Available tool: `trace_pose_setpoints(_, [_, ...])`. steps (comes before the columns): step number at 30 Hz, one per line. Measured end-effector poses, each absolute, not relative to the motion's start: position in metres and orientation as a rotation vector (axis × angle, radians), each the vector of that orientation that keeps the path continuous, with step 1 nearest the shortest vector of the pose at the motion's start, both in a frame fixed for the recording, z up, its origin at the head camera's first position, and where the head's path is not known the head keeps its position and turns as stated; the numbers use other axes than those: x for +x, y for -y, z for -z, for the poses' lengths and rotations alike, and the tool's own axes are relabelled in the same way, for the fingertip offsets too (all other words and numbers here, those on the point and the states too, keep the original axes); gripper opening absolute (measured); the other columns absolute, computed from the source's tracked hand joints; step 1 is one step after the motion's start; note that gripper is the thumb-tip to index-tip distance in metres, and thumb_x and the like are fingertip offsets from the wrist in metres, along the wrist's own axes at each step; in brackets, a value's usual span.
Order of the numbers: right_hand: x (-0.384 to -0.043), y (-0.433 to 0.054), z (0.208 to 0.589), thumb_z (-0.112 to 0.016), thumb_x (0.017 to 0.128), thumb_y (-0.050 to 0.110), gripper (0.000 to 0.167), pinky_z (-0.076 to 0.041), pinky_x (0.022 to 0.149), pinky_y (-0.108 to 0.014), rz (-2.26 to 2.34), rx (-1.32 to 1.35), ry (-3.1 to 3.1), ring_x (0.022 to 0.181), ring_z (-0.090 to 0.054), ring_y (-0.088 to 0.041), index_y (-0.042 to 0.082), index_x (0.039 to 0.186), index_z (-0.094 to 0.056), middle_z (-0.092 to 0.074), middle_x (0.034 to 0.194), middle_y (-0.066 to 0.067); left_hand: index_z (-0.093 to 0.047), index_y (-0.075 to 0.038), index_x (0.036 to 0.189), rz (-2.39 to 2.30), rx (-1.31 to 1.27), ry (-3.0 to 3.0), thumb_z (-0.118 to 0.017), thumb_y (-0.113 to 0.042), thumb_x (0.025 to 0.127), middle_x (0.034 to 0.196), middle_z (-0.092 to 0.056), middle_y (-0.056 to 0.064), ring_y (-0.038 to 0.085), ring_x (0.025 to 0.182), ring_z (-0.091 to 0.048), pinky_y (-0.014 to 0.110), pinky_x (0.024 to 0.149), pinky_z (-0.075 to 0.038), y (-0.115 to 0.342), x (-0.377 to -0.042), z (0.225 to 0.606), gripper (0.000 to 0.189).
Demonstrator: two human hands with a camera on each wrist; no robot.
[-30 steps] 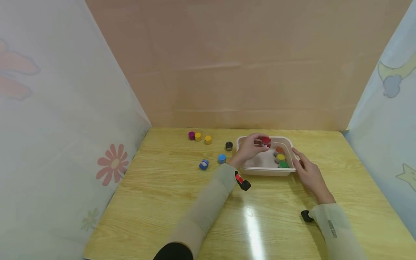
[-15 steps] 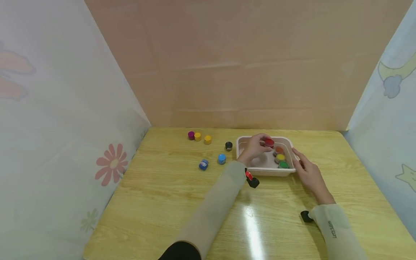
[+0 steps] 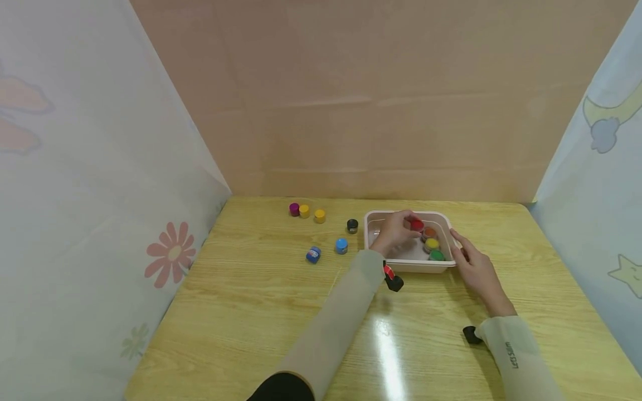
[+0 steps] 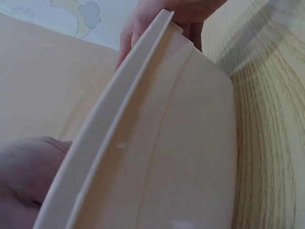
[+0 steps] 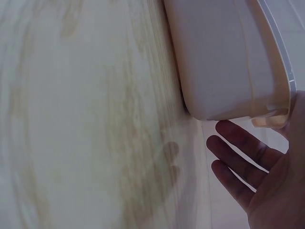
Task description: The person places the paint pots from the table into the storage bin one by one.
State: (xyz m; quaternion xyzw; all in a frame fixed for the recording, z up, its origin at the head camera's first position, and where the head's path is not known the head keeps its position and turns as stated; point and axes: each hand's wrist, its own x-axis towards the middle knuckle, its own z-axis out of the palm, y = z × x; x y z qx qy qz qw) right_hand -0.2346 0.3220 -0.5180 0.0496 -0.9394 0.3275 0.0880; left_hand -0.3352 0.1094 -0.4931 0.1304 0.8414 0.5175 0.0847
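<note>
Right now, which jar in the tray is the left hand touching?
The red jar, which the left hand holds; the orange jar, yellow jar and green jar are untouched.

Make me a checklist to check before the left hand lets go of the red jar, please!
1. Red jar inside the tub's rim, in the left hand: ok.
2. Right hand on the tub's right end: ok.
3. Orange jar, yellow jar and green jar in the tub: ok.
4. Red jar's bottom on the tub floor: cannot tell, hidden.
5. Every jar in the tub: not ok; the black jar is outside.
</note>
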Motion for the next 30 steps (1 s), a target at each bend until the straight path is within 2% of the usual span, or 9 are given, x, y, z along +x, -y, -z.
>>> trace_pose_setpoints(3, [-0.2350, -0.3221, 0.5176, -0.040, 0.113, 0.035, 0.053, -0.033, 0.061, -0.030, -0.972, 0.150, 2.796, 0.064, -0.039, -0.011, 0.014, 0.161, -0.037, -0.048, 0.079, -0.007, -0.073, -0.020, 0.111, -1.493, 0.378, -2.559, -0.084, -0.005, 0.085, 0.107, -0.069, -0.007, 0.004, 0.095, -0.059, 0.018, 0.082, -0.051, -0.1112, -0.3357, 0.4940, 0.032])
trace_pose_setpoints(11, [-0.2338, -0.3212, 0.5180, -0.038, 0.113, 0.036, 0.054, -0.035, 0.063, -0.032, -0.992, 0.145, 2.808, 0.069, -0.042, -0.019, 0.013, 0.162, -0.035, -0.048, 0.081, -0.008, -0.069, -0.016, 0.113, -1.342, 0.492, -2.638, -0.083, -0.005, 0.087, 0.107, -0.068, -0.005, 0.007, 0.094, -0.061, 0.015, 0.080, -0.051, -0.1094, -0.3332, 0.4941, 0.031])
trace_pose_setpoints(21, [-0.2320, -0.3205, 0.5149, -0.037, 0.113, 0.036, 0.054, -0.035, 0.063, -0.030, -0.994, 0.141, 2.810, 0.068, -0.042, -0.016, 0.014, 0.162, -0.035, -0.048, 0.080, -0.008, -0.068, -0.015, 0.114, -1.247, 0.498, -2.685, -0.083, -0.003, 0.086, 0.109, -0.069, -0.001, 0.006, 0.091, -0.058, 0.015, 0.079, -0.050, -0.1109, -0.3323, 0.4961, 0.034])
trace_pose_setpoints(30, [-0.2324, -0.3208, 0.5173, -0.038, 0.113, 0.036, 0.053, -0.036, 0.063, -0.030, -1.008, 0.144, 2.803, 0.070, -0.043, -0.018, 0.014, 0.162, -0.035, -0.049, 0.081, -0.009, -0.066, -0.012, 0.119, -1.365, 0.397, -2.545, -0.079, -0.003, 0.090, 0.120, -0.069, 0.005, 0.009, 0.095, -0.058, 0.020, 0.087, -0.054, -0.1106, -0.3286, 0.4967, 0.033])
